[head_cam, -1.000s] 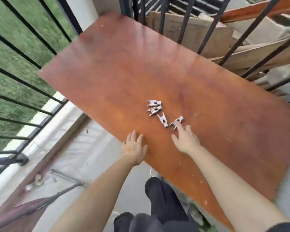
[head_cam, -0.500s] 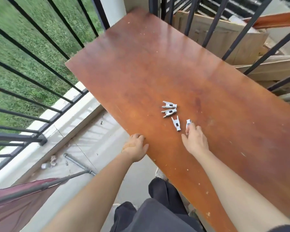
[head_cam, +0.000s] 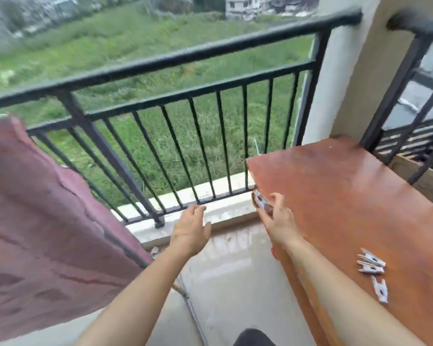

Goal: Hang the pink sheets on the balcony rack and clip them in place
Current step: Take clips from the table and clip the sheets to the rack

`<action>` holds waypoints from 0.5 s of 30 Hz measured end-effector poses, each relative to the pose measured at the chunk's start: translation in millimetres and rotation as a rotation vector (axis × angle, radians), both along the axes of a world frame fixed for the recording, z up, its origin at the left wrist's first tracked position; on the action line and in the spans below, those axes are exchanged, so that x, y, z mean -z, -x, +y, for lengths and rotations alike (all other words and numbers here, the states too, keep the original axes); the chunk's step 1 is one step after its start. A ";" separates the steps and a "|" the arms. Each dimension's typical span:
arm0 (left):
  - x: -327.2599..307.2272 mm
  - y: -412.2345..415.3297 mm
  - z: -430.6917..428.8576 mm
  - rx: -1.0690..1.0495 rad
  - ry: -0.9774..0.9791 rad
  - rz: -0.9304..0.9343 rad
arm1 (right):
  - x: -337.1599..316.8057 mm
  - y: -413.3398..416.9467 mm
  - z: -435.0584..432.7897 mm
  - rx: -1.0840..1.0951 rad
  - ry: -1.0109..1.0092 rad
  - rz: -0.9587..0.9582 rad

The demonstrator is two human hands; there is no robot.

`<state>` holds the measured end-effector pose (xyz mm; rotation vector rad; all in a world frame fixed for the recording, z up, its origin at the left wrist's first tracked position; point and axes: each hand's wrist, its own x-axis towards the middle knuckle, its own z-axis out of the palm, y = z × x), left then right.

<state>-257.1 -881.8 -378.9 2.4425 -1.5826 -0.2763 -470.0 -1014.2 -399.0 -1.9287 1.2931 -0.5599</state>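
Observation:
A dusky pink sheet point(head_cam: 35, 221) hangs at the left over a rack bar point(head_cam: 125, 248) that shows dark along its lower edge. My right hand point(head_cam: 276, 217) is raised off the table's left edge, fingers shut on a white clothes peg point(head_cam: 260, 201). My left hand point(head_cam: 191, 227) hovers in mid-air between sheet and table, fingers apart and holding nothing. Three more white pegs point(head_cam: 371, 264) lie on the reddish-brown table point(head_cam: 348, 196) at the right, beside my right forearm.
A black metal balcony railing point(head_cam: 175, 58) runs across ahead, with grass beyond it. A pale pillar point(head_cam: 340, 71) stands at the right, with a second railing point(head_cam: 410, 78) behind the table. The concrete floor point(head_cam: 230, 283) lies below my arms.
My right hand picked one peg off the table and lifted it leftward. My left hand left the table edge. The view swung up and left, bringing railing and pink sheet into sight.

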 end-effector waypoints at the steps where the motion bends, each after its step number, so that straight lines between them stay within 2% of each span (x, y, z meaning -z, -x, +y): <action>1: -10.8 -21.5 15.1 -0.023 0.040 -0.024 | -10.6 -29.4 7.2 -0.055 0.027 -0.017; 4: -41.9 -78.8 60.9 -0.082 0.194 -0.079 | -40.6 -113.0 33.0 -0.196 0.108 -0.083; 7: -63.9 -121.9 107.1 -0.132 0.389 -0.141 | -59.7 -185.1 64.4 -0.275 0.136 -0.241; 10: -76.2 -147.6 146.2 -0.169 0.408 -0.161 | -67.7 -238.4 89.1 -0.300 0.065 -0.333; 15: -78.4 -175.6 179.5 -0.174 0.406 -0.203 | -74.2 -286.4 107.1 -0.338 -0.031 -0.371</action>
